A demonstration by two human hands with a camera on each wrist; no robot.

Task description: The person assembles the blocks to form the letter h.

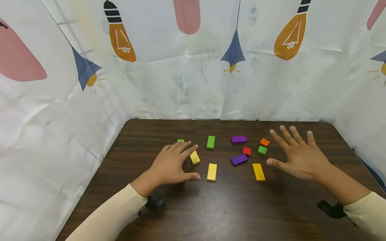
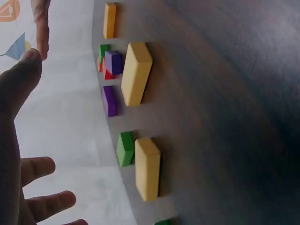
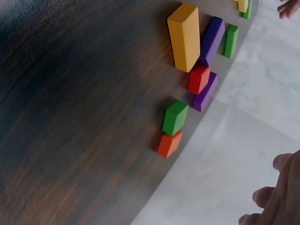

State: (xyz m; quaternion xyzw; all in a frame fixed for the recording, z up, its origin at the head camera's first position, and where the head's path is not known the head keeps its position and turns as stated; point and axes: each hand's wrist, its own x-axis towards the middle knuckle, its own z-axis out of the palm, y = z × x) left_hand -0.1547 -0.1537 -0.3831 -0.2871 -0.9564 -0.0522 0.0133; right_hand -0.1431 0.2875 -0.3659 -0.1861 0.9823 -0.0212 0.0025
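Note:
My left hand [image 1: 172, 164] hovers over the left of the table, fingers spread and holding nothing. Beside its fingertips lies a yellow block [image 1: 195, 157], with a green block [image 1: 180, 141] partly hidden behind the hand. Another yellow block [image 1: 212, 172] is just right of its thumb. My right hand [image 1: 301, 157] is held above the right side, fingers splayed, grasping nothing. Nearest to it are a small green block [image 1: 262, 150], an orange block [image 1: 264, 142] and an amber block [image 1: 258, 172]. Two purple blocks [image 1: 239, 159] [image 1: 239, 139] and a red block [image 1: 247, 151] lie further left.
A longer green block [image 1: 210, 142] lies toward the back middle of the dark wooden table [image 1: 211, 214]. A white printed cloth [image 1: 187, 87] hangs behind the table and along its sides. Dark wrist devices [image 1: 331, 209] are strapped to both forearms.

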